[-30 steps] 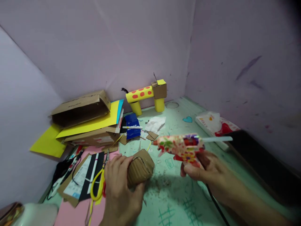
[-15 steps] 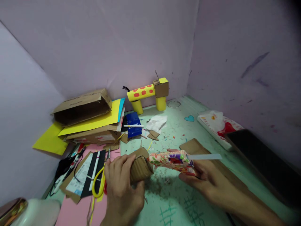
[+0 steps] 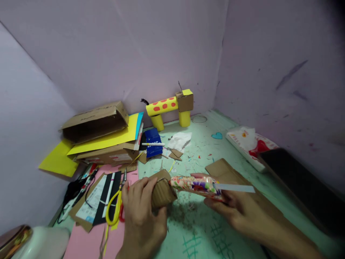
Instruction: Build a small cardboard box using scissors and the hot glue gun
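My left hand (image 3: 141, 219) is wrapped round a roll of brown corrugated cardboard (image 3: 161, 190) and holds it down on the green table (image 3: 199, 233). My right hand (image 3: 237, 212) grips a glue gun with a flowered pattern (image 3: 195, 184). A pale glue stick (image 3: 234, 187) juts out of the gun's back toward the right. The gun's nozzle touches the right end of the cardboard roll.
Yellow-handled scissors (image 3: 114, 208) lie on pink paper left of my left hand. A flat cardboard sheet (image 3: 223, 169) lies behind the gun. Boxes and yellow paper (image 3: 107, 138) pile up at the left. A yellow spotted tube figure (image 3: 168, 106) stands against the back wall. A tissue pack (image 3: 249, 144) lies at the right.
My right hand has brought the glue gun down and to the left until its nozzle met the cardboard roll. The left hand kept its hold on the roll.
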Demonstrator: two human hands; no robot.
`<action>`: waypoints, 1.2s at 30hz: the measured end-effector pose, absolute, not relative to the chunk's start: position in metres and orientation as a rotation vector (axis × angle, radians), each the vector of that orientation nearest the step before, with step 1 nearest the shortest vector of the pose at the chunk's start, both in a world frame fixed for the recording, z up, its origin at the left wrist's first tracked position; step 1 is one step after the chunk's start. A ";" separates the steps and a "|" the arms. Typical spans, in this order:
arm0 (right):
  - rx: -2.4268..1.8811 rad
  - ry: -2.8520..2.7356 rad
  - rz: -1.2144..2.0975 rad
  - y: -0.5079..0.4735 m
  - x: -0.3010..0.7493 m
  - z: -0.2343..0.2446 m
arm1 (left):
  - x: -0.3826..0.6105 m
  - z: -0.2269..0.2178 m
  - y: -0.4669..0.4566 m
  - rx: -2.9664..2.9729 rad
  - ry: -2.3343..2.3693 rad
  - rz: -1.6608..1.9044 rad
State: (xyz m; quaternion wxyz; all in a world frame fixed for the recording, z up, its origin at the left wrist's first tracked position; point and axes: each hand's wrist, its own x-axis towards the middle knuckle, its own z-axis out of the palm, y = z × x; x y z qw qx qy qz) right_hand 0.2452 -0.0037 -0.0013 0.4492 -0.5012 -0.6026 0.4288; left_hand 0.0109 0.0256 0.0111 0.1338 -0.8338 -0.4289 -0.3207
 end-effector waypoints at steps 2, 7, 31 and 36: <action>-1.233 -1.500 1.076 -0.004 0.245 -0.004 | 0.009 0.010 0.026 -2.425 -1.225 -0.917; -1.254 -1.563 1.020 -0.007 0.247 -0.008 | 0.012 0.012 0.025 -2.420 -1.236 -0.942; -1.235 -1.538 1.044 -0.007 0.243 -0.005 | 0.007 0.009 0.027 -2.428 -1.197 -0.893; -1.257 -1.548 1.040 -0.008 0.244 -0.006 | 0.007 0.006 0.028 -2.426 -1.207 -0.904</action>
